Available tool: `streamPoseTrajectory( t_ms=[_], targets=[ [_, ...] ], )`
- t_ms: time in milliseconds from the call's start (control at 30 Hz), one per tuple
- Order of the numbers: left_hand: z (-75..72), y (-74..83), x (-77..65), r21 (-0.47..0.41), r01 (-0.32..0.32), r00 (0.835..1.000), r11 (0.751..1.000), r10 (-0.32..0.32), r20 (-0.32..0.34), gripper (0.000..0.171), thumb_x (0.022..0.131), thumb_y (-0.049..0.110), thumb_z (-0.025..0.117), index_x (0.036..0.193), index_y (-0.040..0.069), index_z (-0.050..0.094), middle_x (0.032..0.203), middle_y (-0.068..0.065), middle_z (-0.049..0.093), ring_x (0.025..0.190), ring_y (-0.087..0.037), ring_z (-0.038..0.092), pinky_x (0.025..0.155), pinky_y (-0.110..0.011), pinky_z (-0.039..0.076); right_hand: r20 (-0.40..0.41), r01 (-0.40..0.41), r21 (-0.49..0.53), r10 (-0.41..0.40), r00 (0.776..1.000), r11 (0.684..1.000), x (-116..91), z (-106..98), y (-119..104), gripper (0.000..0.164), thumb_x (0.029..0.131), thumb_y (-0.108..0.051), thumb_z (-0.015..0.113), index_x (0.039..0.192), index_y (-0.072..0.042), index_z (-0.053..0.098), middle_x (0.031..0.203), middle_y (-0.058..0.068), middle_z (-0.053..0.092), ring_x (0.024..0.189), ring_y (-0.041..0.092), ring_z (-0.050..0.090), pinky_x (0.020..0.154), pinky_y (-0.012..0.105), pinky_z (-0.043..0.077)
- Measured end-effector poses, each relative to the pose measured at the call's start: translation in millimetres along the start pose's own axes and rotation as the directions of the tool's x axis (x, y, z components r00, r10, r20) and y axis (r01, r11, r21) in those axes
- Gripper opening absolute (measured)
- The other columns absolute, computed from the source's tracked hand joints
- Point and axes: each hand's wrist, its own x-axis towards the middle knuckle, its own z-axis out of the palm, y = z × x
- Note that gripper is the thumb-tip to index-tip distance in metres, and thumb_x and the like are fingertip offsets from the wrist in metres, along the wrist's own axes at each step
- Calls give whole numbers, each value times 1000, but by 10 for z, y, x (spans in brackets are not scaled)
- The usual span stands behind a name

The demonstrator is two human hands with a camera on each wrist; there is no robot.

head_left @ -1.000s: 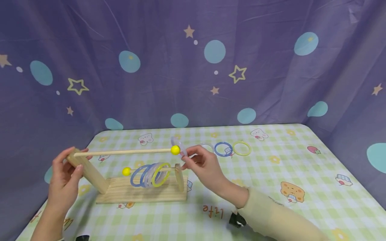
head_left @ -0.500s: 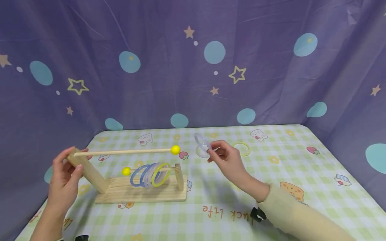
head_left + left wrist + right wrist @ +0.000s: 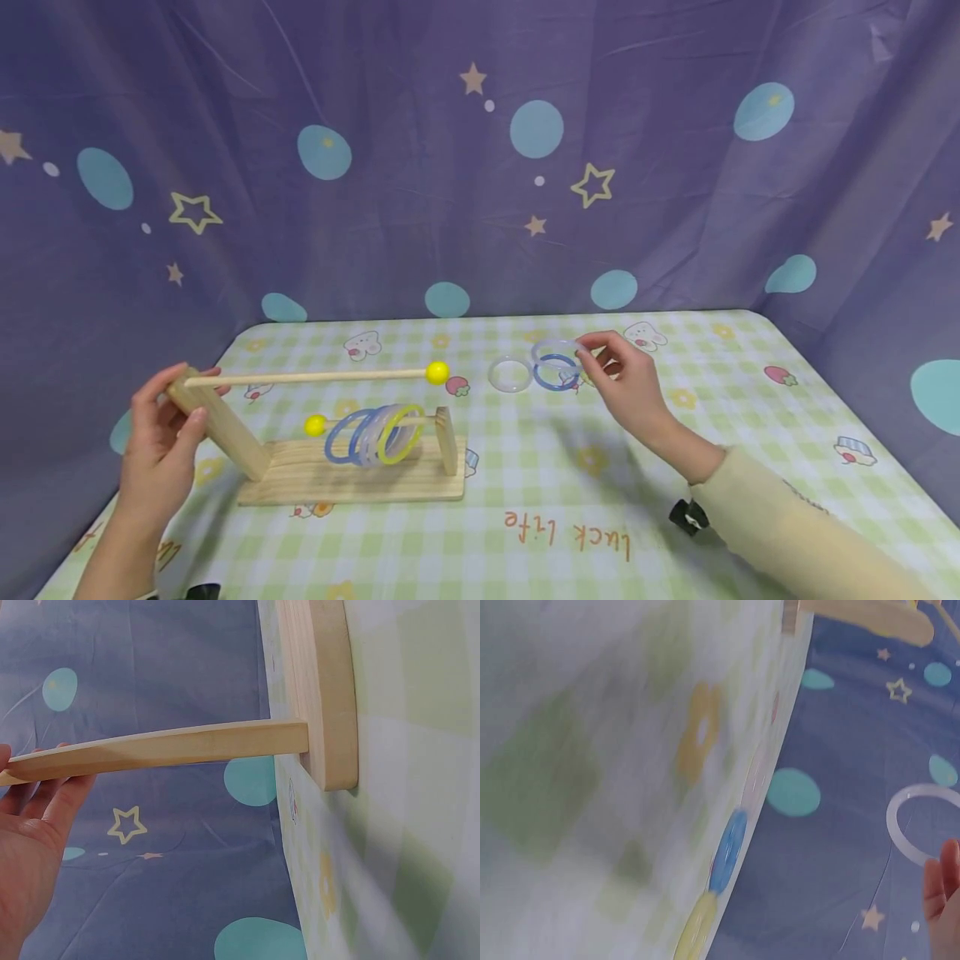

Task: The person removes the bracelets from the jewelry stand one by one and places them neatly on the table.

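My left hand (image 3: 160, 450) grips the top of the tall post (image 3: 228, 433) of a wooden stand, its fingers behind the wood. From that post a bare long rod (image 3: 322, 378) runs right to a yellow bead (image 3: 437, 372). A shorter rod below carries several blue, pale and yellow rings (image 3: 392, 461). In my right hand (image 3: 630, 385), thumb and fingers pinch a translucent pale ring (image 3: 895, 817), raised above the table. A blue ring (image 3: 556, 388) lies below it in the head view, beside a clear ring (image 3: 510, 391). The yellow ring (image 3: 697, 930) is mostly hidden by my hand in the head view.
The stand's base (image 3: 337, 487) rests on a green checked tablecloth (image 3: 540, 467) at the left. A purple curtain (image 3: 390, 233) with stars and dots hangs behind the table and along both sides.
My right hand has carried the pale ring from beside the long rod's bead rightward, to above the blue ring. My left hand and the stand have stayed in place.
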Motion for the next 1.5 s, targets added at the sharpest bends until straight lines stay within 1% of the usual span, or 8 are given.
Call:
streamPoseTrajectory(
  t_ms=[233,433,533,700,833,967,1300,1500],
  targets=[
    [-13,-48,8,-78,-53,998,996,55,26,53,94,-20,33,145,-5,24,133,-8,53,115,-12,58,89,-14,44,-1,141,-115,-142,990,983,38,-195,216,16,82,9,71,96,1,68,87,9,69,60,7,52,50,14,39],
    [-16,-70,17,-125,-65,997,990,69,25,54,93,-22,32,144,-5,24,132,-10,54,114,-14,59,88,-15,45,15,154,-221,-155,988,963,84,-341,391,18,82,9,71,97,0,69,85,9,68,57,8,50,50,14,36],
    [-13,-65,23,-135,-67,997,989,71,31,53,94,-21,32,144,-5,24,133,-11,54,114,-15,59,89,-15,45,49,139,-278,-131,990,951,111,-417,477,18,84,7,70,100,-1,69,86,10,68,57,10,51,49,17,36],
    [-18,-55,25,-129,-68,997,989,73,34,53,94,-21,31,144,-5,24,133,-11,54,114,-15,59,88,-15,45,138,97,-361,-50,989,927,143,-548,619,17,89,0,68,105,-5,67,91,11,69,58,14,54,48,25,39],
    [-19,-57,25,-130,-64,997,989,69,31,54,93,-22,31,144,-5,25,133,-11,54,114,-15,59,88,-15,45,167,60,-396,8,986,916,169,-639,738,15,91,-3,66,107,-6,66,93,10,69,60,16,56,48,27,40],
    [-14,-61,24,-133,-61,998,989,65,27,54,93,-22,31,144,-5,25,133,-11,54,113,-15,59,88,-15,46,196,44,-415,42,980,909,189,-731,827,14,92,-4,66,106,-6,66,92,10,69,60,15,54,48,28,39],
    [-10,-47,35,-105,-68,997,992,72,35,54,93,-22,32,144,-6,25,133,-12,53,114,-15,59,89,-15,45,273,-20,-478,170,947,878,221,-953,1028,11,96,-8,62,105,-4,65,88,10,67,56,13,48,50,32,38],
    [-11,-42,27,-113,-59,997,992,64,38,54,93,-22,31,144,-5,25,133,-12,53,114,-15,58,89,-15,45,331,-70,-493,261,907,867,234,-1010,1151,11,96,-6,59,105,-1,64,84,9,67,58,14,50,54,33,40]
  ],
)
